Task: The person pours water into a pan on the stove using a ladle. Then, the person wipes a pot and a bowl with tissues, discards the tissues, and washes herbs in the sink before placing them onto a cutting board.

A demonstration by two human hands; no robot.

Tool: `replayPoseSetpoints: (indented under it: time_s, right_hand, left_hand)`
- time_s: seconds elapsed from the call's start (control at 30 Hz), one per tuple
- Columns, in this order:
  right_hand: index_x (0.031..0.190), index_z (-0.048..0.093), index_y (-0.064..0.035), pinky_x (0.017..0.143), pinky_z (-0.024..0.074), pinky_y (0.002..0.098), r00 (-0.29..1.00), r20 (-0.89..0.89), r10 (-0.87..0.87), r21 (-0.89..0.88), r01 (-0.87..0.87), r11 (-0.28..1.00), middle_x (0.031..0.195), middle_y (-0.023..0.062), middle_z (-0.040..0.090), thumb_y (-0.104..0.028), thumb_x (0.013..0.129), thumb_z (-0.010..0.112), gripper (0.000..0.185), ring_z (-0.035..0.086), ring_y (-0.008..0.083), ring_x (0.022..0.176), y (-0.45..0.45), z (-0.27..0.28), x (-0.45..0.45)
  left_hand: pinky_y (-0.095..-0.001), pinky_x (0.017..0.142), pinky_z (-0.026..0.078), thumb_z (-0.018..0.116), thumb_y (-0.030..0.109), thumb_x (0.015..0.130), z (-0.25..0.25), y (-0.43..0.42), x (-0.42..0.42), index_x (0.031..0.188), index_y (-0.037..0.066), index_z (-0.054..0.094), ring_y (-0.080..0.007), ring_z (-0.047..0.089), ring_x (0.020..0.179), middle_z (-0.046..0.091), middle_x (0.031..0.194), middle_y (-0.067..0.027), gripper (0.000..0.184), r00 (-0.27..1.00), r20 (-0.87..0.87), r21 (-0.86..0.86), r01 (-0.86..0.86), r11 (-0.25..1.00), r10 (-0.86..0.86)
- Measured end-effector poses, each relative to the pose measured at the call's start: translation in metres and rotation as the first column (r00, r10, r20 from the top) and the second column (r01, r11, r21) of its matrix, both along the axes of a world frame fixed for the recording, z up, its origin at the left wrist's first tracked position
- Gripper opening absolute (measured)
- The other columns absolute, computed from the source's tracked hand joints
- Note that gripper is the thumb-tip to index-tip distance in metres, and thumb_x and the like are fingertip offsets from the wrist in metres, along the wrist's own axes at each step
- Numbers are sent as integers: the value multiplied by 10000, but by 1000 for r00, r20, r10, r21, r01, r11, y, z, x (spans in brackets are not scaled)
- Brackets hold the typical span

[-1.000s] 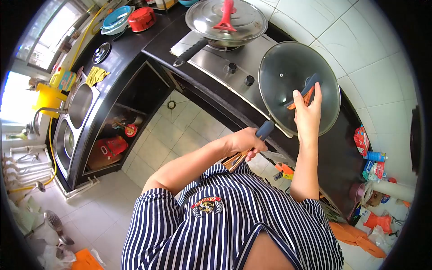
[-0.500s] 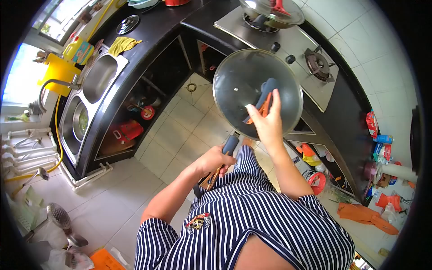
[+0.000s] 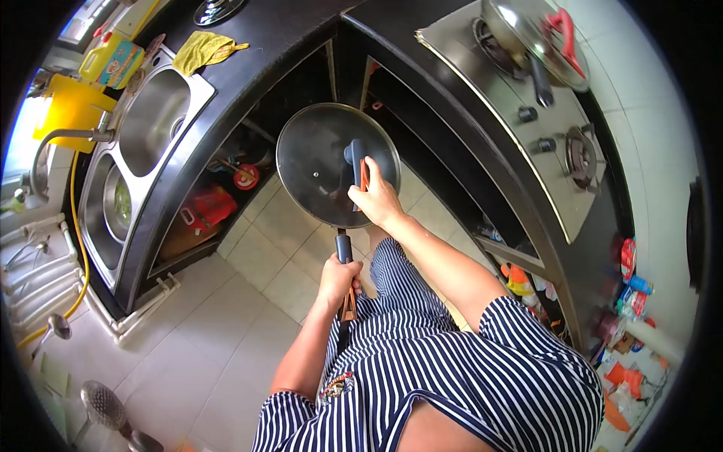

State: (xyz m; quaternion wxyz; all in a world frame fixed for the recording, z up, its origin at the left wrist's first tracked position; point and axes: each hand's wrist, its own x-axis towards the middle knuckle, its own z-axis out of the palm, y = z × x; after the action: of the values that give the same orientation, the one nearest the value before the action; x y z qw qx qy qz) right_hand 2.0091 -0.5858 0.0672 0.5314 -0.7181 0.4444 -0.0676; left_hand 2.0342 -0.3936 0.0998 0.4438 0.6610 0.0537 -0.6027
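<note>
A dark pan with a glass lid [image 3: 320, 147] on it is held in the air over the tiled floor, in front of the lower cabinets. My left hand [image 3: 340, 280] is closed around the pan's dark handle [image 3: 344, 248], with something wooden and brown showing below the fist. On the lid, my right hand [image 3: 376, 197] grips the upright blue and orange knob [image 3: 356, 162], thumb on one side and fingers on the other. The lid lies flat over the pan, hiding what is inside.
A double sink [image 3: 154, 124] with a faucet, a yellow cloth [image 3: 203, 51] and a yellow container [image 3: 68, 113] are at left. On the gas stove [image 3: 504, 98] at right stands a lidded wok [image 3: 527, 38], beside a bare burner [image 3: 580, 157]. Open cabinets run below the counter.
Both hands have carried the lidded pan away from the stove, leftward over the floor. The view has turned, so the stove now lies further right and the sink is nearer.
</note>
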Motion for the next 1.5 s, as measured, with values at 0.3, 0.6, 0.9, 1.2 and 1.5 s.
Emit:
replayPoseSetpoints:
  time_s: [0.3, 0.6, 0.9, 1.2, 1.5]
  right_hand:
    - [1524, 255, -42, 670, 526, 289, 998, 53, -24, 330, 5, 944, 1085, 112, 631, -141, 818, 647, 813, 622, 159, 839, -93, -137, 100]
    - [1497, 306, -37, 922, 502, 361, 998, 14, 53, 63, -54, 997, 1186, 170, 653, -192, 806, 681, 802, 656, 301, 1034, -145, -283, 196]
    - [1452, 357, -24, 960, 484, 421, 918, -153, 365, -37, -375, 926, 1271, 265, 578, -325, 890, 664, 708, 589, 387, 1163, -172, -318, 289]
    - [1364, 511, -18, 1037, 394, 475, 908, -346, 237, -151, -303, 941, 1277, 204, 589, -261, 982, 529, 453, 559, 362, 1152, -72, -233, 10]
    - [1322, 531, 36, 1117, 317, 472, 756, -566, 330, -167, -497, 851, 1379, 196, 539, -400, 925, 599, 593, 473, 325, 1309, -21, -233, -58]
  left_hand:
    - [-305, 382, 432, 586, 10, 800, -142, -93, 76, 852, 10, 489, -143, 481, 417, 509, 582, -42, 110, 983, 57, 72, -180, 981, 177]
    - [-322, 393, 448, 608, 40, 816, -275, -143, 174, 867, 19, 482, -155, 503, 427, 528, 593, -58, 138, 983, 35, 89, -180, 980, 178]
    - [-321, 464, 433, 687, 77, 816, -371, -163, 247, 857, 78, 496, -139, 460, 480, 472, 643, -21, 196, 953, -162, -89, -273, 958, 256]
    - [-314, 505, 392, 699, 134, 864, -469, -187, 295, 786, 131, 493, -123, 457, 527, 465, 660, 13, 220, 907, -241, -263, -405, 876, 347]
    - [-313, 531, 419, 684, 105, 896, -570, -280, 347, 768, 131, 517, -130, 460, 543, 481, 662, 13, 212, 823, -353, -244, -541, 805, 446]
